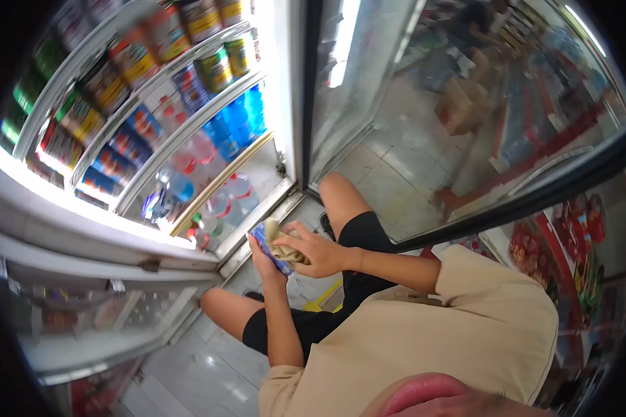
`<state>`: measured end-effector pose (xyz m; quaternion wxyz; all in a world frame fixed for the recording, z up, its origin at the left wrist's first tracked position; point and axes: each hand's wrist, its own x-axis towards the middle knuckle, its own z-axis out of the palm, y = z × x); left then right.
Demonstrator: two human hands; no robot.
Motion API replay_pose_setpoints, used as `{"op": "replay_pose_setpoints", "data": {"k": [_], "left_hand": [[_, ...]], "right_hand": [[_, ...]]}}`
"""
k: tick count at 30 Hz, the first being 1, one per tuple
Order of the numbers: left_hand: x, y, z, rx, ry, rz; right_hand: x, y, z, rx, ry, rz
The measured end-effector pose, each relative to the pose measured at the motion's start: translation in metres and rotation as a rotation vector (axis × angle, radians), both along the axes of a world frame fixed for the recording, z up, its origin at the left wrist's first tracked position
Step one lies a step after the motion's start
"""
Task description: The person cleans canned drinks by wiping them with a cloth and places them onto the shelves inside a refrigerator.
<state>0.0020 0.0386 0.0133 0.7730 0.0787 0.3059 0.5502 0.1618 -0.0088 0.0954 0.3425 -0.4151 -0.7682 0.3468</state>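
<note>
Tan cloth (274, 231), likely soft, is pinched by my right hand (310, 251); left hand (262, 263) sensibly clasps the blue container (282, 265) edgewise.

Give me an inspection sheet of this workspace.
Surface: pale tiled floor below the hands.
Job's things: blue item, label unreadable; beige cloth against it.
Clutter: yellow object low beneath the person, partly hidden.
Hands: left hand holds the blue item; right hand grips the cloth.
Cables: nothing seen.
Surroundings: cooler stocked with cans and bottles; open glass door; cardboard box beyond it.
</note>
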Motion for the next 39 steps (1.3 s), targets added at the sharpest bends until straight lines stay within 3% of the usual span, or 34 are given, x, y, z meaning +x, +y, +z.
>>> {"op": "replay_pose_setpoints", "data": {"k": [2, 3, 5, 7, 10, 12, 15, 17, 19, 20, 22, 23, 25, 26, 29, 31, 33, 35, 37, 39], "left_hand": [[-0.018, 0.012, -0.043, 0.095, 0.025, 0.108], [-0.017, 0.011, -0.022, -0.025, 0.06, 0.219], [-0.024, 0.008, -0.017, 0.054, -0.159, 0.142], [-0.021, 0.01, -0.027, 0.081, -0.246, 0.137], [-0.007, 0.004, -0.017, 0.021, -0.076, 0.108], [0.001, -0.006, 0.026, 0.035, -0.137, -0.05], [-0.002, -0.005, -0.003, 0.051, -0.097, -0.043], [-0.009, 0.001, -0.005, 0.068, 0.038, 0.133], [-0.029, 0.009, -0.02, 0.107, -0.072, 0.14], [-0.031, 0.012, -0.015, 0.037, 0.084, 0.234], [-0.041, 0.02, -0.028, 0.116, 0.032, 0.21], [-0.042, 0.02, -0.029, 0.037, 0.073, 0.172], [-0.024, 0.013, -0.014, 0.055, 0.043, 0.17], [-0.019, 0.009, -0.018, 0.081, -0.043, 0.046], [0.015, -0.007, 0.013, -0.009, 0.008, 0.073], [0.01, 0.001, -0.023, -0.079, -0.104, 0.068], [-0.005, 0.012, -0.059, -0.101, 0.022, 0.163], [-0.016, 0.012, -0.038, -0.052, 0.082, 0.145], [-0.022, 0.018, -0.026, -0.116, 0.125, 0.326], [-0.022, 0.019, -0.021, -0.13, 0.035, 0.289]], "right_hand": [[0.004, -0.018, 0.008, -0.101, 0.018, 0.091], [0.005, -0.026, 0.011, -0.146, 0.021, 0.115], [0.013, -0.032, 0.018, -0.202, 0.024, 0.185], [0.019, -0.019, 0.025, -0.174, -0.029, 0.117], [0.011, 0.007, 0.033, -0.119, 0.136, -0.067], [0.005, 0.022, 0.035, -0.057, -0.026, -0.021], [0.001, 0.024, 0.012, -0.092, -0.084, 0.076], [0.008, 0.016, 0.014, -0.045, -0.112, 0.058], [0.016, 0.0, 0.021, -0.285, -0.3, 0.194], [0.019, -0.002, 0.022, -0.279, -0.306, 0.153], [0.028, -0.001, 0.023, -0.047, -0.301, 0.213], [0.027, 0.001, 0.023, -0.044, -0.314, 0.175], [0.018, 0.016, 0.024, 0.182, -0.052, -0.081], [0.011, 0.025, 0.019, 0.185, -0.063, -0.102], [-0.002, 0.034, 0.001, 0.191, 0.128, -0.102], [-0.015, 0.016, -0.01, 0.062, 0.029, -0.084], [-0.015, -0.007, -0.014, 0.045, -0.013, -0.047], [-0.006, -0.029, -0.015, 0.024, -0.051, -0.004], [0.005, -0.04, -0.012, -0.027, -0.144, 0.094], [0.007, -0.035, -0.007, 0.018, -0.114, 0.032]]}}
